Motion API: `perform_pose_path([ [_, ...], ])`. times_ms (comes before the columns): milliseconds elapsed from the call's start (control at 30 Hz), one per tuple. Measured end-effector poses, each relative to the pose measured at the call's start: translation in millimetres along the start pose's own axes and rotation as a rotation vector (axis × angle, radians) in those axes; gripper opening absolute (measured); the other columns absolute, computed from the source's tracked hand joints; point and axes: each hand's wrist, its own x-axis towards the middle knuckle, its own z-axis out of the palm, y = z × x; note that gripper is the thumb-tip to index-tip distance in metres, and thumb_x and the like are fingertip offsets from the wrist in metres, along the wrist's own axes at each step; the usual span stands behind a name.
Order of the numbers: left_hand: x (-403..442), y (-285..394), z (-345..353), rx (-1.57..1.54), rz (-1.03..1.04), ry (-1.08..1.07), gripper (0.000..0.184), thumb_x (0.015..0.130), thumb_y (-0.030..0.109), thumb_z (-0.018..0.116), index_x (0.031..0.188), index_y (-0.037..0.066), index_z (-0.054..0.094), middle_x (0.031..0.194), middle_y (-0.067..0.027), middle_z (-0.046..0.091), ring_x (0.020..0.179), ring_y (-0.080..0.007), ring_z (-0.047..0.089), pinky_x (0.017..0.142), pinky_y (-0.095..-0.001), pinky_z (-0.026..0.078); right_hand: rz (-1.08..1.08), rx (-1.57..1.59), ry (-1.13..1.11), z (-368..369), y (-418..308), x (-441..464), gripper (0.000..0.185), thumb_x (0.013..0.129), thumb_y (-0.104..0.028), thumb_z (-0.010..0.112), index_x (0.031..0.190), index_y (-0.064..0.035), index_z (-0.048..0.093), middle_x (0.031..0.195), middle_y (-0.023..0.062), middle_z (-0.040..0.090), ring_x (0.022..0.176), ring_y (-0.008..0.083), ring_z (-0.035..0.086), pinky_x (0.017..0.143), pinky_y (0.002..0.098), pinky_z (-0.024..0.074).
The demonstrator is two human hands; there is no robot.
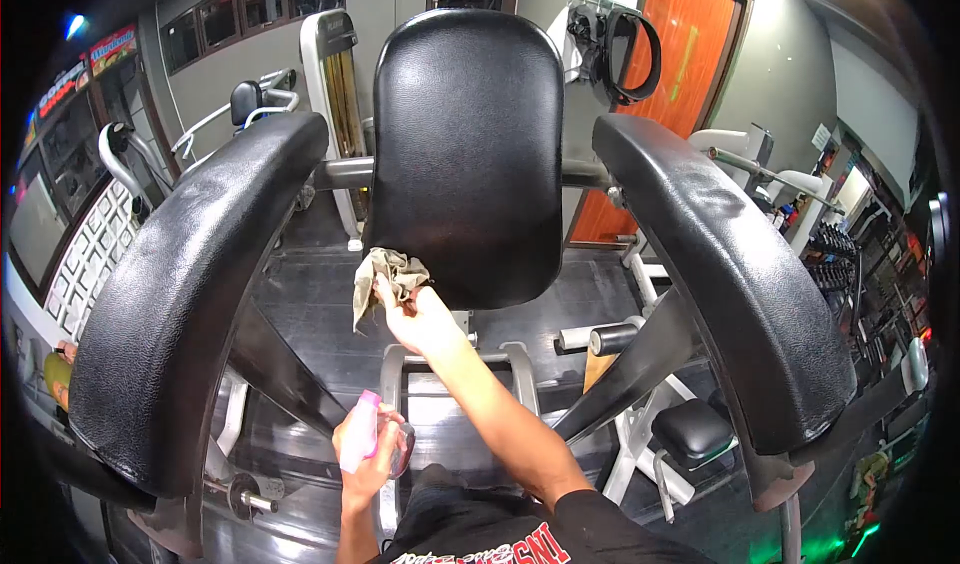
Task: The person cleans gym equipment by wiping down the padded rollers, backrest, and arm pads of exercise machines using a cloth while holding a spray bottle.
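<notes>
A tan, crumpled cloth [393,276] is in my right hand [422,321], whose fingers are closed on it. The cloth lies against the lower left edge of the black padded backrest [468,144]. Lower down, my left hand [368,454] is wrapped round a small spray bottle [359,432] with a pink top and a pale body. The bottle is held well below the backrest, apart from the pads. Long black arm pads stand on both sides, the left pad [185,294] and the right pad [725,274].
Metal frame bars [390,394] rise below the backrest. Black slanted supports run beneath both arm pads. A small black seat [692,430] is at the lower right. Behind are a weight machine [325,94], an orange door [690,54] and a hanging belt [634,59].
</notes>
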Motion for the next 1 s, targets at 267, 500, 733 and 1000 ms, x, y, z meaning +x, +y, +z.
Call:
perform_pose_path([
  [267, -4.2, 4.0, 6.2, 0.067, 0.0, -0.019, 0.017, 0.084, -0.006, 0.058, 0.101, -0.005, 0.058, 0.077, -0.0112, 0.065, 0.056, -0.013, 0.062, 0.052, -0.0247, 0.049, 0.418, 0.678, -0.338, -10.2, -105.4, -59.0, 0.036, 0.097, -0.031, 0.05, 0.123, -0.007, 0.054, 0.115, 0.0088, 0.063, 0.104, 0.0204, 0.062, 0.084, 0.0352, 0.0541],
  [500, -31.4, 20.4, 10.1, 0.096, -0.007, 0.01, 0.013, 0.085, -0.007, 0.058, 0.097, -0.006, 0.058, 0.077, -0.0104, 0.065, 0.057, -0.0125, 0.063, 0.053, -0.0248, 0.05, -0.858, -0.792, 0.172, 17.5, -184.5, 14.1, 0.036, 0.089, -0.007, 0.055, 0.126, -0.0068, 0.052, 0.122, 0.0108, 0.059, 0.112, 0.0284, 0.056, 0.094, 0.0383, 0.0461],
  [733, -66.1, 21.7, 25.3, 0.056, -0.033, 0.105, 0.011, 0.085, -0.007, 0.058, 0.096, -0.006, 0.059, 0.079, -0.0103, 0.065, 0.057, -0.0116, 0.062, 0.052, -0.0244, 0.049, -1.144, -1.565, 0.126, 17.5, -118.7, 43.7, 0.023, 0.079, -0.01, 0.058, 0.101, -0.0134, 0.065, 0.104, 0.0065, 0.064, 0.109, 0.029, 0.056, 0.107, 0.0484, 0.0337],
  [1000, -79.1, 25.0, 26.6, 0.114, -0.065, 0.081, 0.011, 0.085, -0.006, 0.058, 0.096, -0.007, 0.059, 0.079, -0.0097, 0.065, 0.056, -0.0114, 0.062, 0.052, -0.024, 0.049, -1.062, -1.664, -0.337, -36.6, -3.9, -11.4, 0.025, 0.075, -0.015, 0.061, 0.099, -0.0121, 0.067, 0.092, 0.0065, 0.065, 0.105, 0.0253, 0.057, 0.11, 0.0455, 0.0308],
])
